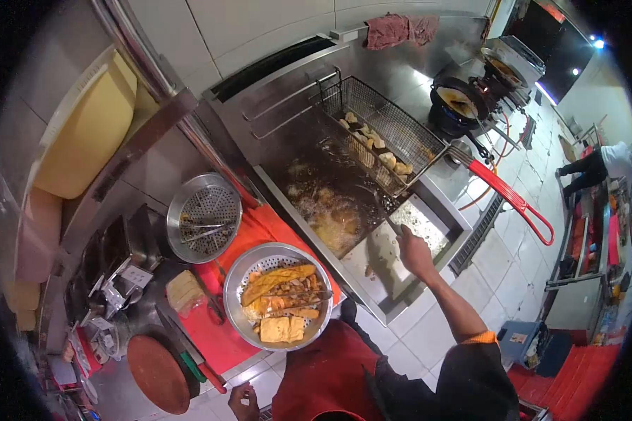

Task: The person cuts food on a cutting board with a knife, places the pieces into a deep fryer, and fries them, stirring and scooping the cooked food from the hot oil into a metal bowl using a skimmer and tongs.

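My right hand is closed round the handle of a metal utensil that reaches into the bubbling oil of the fryer. Pieces of food fry near its lower left. Above the oil rests a wire basket with food pieces and a red handle. My left hand hangs low at the bottom edge, fingers curled, near a knife with a red handle; whether it holds anything is unclear. Between the hands sits a perforated metal bowl with fried food and tongs.
Another perforated bowl stands on the left counter, near a round brown board and a red board. Black woks sit on burners at the upper right. A person stands far right. A cloth hangs behind the fryer.
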### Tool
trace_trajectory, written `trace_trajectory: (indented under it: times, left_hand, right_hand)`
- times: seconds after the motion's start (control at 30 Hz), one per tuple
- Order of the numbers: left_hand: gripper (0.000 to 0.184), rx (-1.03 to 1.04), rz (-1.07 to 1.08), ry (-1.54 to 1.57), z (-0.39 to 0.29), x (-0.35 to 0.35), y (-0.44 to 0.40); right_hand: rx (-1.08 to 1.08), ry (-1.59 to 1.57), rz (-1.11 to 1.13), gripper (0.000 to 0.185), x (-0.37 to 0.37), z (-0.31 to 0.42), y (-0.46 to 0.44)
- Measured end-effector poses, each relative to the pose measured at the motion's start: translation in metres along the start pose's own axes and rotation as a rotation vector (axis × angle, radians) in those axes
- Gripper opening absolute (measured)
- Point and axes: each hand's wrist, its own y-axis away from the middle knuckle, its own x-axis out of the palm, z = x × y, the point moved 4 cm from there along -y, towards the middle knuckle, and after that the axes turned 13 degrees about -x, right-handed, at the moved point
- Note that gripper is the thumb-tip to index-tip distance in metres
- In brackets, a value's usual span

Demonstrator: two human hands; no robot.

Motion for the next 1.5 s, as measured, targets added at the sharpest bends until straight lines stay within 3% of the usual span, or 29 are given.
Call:
trace_trajectory:
  times: [0.1,0.2,0.23,0.33,0.4,0.5,0.6,0.67,0.73,0.87,0.97,1.07,1.23,1.37,1.5]
  left_hand:
    - [0.017,-0.059,-0.055,-0.021,-0.015,-0.013,0.008]
    - [0.016,0.016,-0.049,0.004,-0.012,-0.014,0.021]
    - [0.015,-0.097,-0.051,0.008,-0.027,-0.013,0.024]
    - [0.013,-0.001,-0.03,0.067,-0.031,-0.004,0.028]
    - [0.01,-0.046,-0.041,0.077,-0.039,0.003,0.027]
    - [0.007,-0.022,-0.047,0.106,-0.047,0.007,0.026]
    - [0.004,0.033,-0.031,0.113,-0.038,0.01,0.024]
    - [0.003,-0.012,-0.046,0.099,-0.038,0.013,0.024]
    - [0.003,0.052,-0.019,0.104,-0.042,0.011,0.019]
    - [0.004,-0.019,-0.003,0.118,-0.053,0.01,0.018]
    - [0.007,-0.331,0.032,0.173,0.006,0.017,0.018]
    - [0.008,0.061,0.012,0.052,-0.055,0.011,0.018]
    - [0.007,0.024,0.001,0.106,-0.053,0.016,0.019]
    - [0.007,-0.026,0.009,0.125,-0.05,0.017,0.018]
    - [0.007,-0.175,0.013,0.202,-0.036,0.019,0.018]
  right_hand:
    - [-0.056,-0.038,0.055,0.03,0.035,-0.036,-0.039]
    - [-0.001,-0.116,0.223,0.029,0.026,-0.031,-0.062]
    - [0.021,-0.122,0.258,0.029,0.017,-0.023,-0.066]
    - [-0.07,-0.093,0.281,0.031,0.02,-0.037,-0.081]
    - [-0.162,-0.024,0.262,0.03,0.023,-0.04,-0.084]
    - [0.088,-0.227,0.413,0.027,0.015,-0.051,-0.081]
    - [0.169,-0.381,0.616,0.026,0.006,-0.044,-0.074]
    - [0.076,-0.54,0.761,0.039,0.022,-0.059,-0.074]
    - [0.36,-0.627,0.83,0.046,0.035,-0.074,-0.074]
    - [0.478,-0.765,1.005,0.049,0.032,-0.059,-0.062]
    - [0.53,-0.958,0.964,0.042,0.024,-0.052,-0.054]
    - [0.575,-1.021,0.932,0.036,0.004,-0.041,-0.044]
    - [0.691,-1.128,0.832,0.041,0.038,-0.073,-0.027]
    - [0.939,-1.419,0.805,0.028,0.027,-0.054,-0.016]
    - [0.898,-1.468,0.59,0.02,0.027,-0.044,-0.012]
